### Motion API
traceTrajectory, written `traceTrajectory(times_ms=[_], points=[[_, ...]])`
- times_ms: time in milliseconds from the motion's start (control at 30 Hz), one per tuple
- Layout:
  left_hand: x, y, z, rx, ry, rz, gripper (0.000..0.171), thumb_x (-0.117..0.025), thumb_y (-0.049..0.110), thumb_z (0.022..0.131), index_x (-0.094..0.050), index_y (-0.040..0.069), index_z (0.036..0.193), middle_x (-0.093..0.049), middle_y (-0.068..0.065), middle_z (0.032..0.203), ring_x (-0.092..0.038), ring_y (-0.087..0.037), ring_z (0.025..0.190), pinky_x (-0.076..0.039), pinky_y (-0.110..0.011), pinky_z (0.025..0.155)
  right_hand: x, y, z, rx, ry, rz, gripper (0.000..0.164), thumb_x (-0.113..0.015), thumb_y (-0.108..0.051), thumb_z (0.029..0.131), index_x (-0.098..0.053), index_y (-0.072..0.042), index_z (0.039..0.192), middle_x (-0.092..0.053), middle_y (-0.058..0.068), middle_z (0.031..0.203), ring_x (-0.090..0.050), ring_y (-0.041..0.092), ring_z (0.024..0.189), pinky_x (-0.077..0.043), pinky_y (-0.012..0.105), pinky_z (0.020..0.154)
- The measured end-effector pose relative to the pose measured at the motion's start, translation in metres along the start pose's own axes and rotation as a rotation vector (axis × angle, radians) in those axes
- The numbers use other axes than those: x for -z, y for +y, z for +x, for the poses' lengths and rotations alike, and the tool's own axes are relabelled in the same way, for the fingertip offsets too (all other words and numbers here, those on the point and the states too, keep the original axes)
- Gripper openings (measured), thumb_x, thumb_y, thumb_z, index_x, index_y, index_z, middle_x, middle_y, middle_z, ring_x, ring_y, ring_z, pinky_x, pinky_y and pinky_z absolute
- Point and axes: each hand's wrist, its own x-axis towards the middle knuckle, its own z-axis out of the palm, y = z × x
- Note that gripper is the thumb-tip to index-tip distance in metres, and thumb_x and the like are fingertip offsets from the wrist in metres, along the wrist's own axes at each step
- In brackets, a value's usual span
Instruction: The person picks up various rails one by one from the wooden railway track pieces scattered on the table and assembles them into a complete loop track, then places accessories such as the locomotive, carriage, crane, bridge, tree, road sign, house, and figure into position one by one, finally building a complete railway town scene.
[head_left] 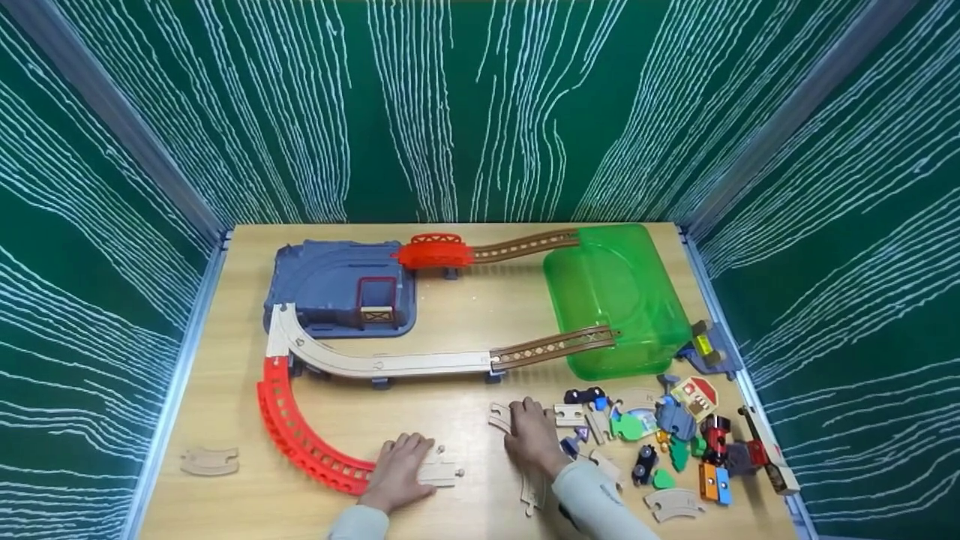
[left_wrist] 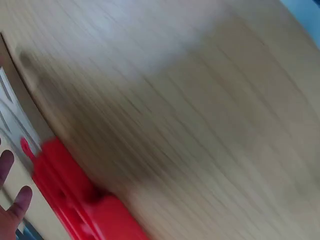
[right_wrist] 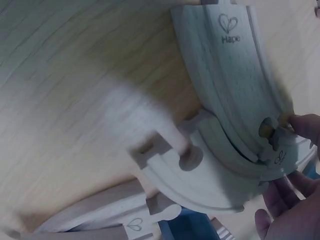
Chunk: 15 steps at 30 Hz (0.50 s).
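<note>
My left hand (head_left: 397, 472) rests at the front end of the red curved track (head_left: 300, 442), fingers spread over the joint with a short pale wooden track (head_left: 439, 473). In the left wrist view only fingertips (left_wrist: 20, 200) show, beside the blurred red track (left_wrist: 85, 195). To the right, my right hand (head_left: 536, 435) grips a curved wooden track (head_left: 500, 417) from above. The right wrist view has the thumb at the end of a curved track (right_wrist: 227, 75) marked with a heart logo, with the fingers below. A second curved track (right_wrist: 200, 165) overlaps it there.
Joined tracks run between a grey tunnel base (head_left: 337, 289), a red bridge (head_left: 435, 251) and an upturned green bin (head_left: 622, 300). Loose track pieces, trees and train cars (head_left: 716, 439) crowd the right side. One wooden track (head_left: 210, 461) lies alone at left.
</note>
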Motion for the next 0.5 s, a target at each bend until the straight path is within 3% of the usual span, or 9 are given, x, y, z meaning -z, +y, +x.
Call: traceTrajectory(times_ms=[167,333,500], points=[[-0.003,0.006,0.004,0.013,-0.029,-0.006,0.067,-0.074,0.044,0.059,-0.053,0.014,0.115,-0.048,-0.002,0.106,-0.044,-0.021,0.098,-0.038,-0.041,0.075,-0.001,-0.001,0.000,0.010,-0.009,0.018,0.048,-0.071,-0.022,0.064,-0.055,-0.005,0.107,-0.049,0.008,0.092,-0.048,0.025,0.088,-0.036,0.044,0.078],[-0.004,0.006,0.006,0.027,-0.011,-0.019,0.068,-0.073,0.046,0.059,-0.054,0.015,0.115,-0.049,-0.001,0.104,-0.045,-0.020,0.097,-0.038,-0.041,0.073,0.001,-0.005,0.001,0.027,0.008,0.051,0.048,-0.070,-0.019,0.062,-0.056,-0.006,0.106,-0.048,0.006,0.090,-0.048,0.023,0.085,-0.036,0.041,0.077],[0.000,0.010,0.012,0.088,0.031,-0.068,0.059,-0.062,0.048,0.073,-0.052,0.012,0.119,-0.050,-0.001,0.107,-0.044,-0.020,0.099,-0.036,-0.040,0.074,0.006,-0.016,0.002,0.157,0.045,0.136,0.049,-0.071,-0.016,0.057,-0.057,-0.010,0.103,-0.043,-0.001,0.085,-0.044,0.018,0.079,-0.038,0.035,0.070]])
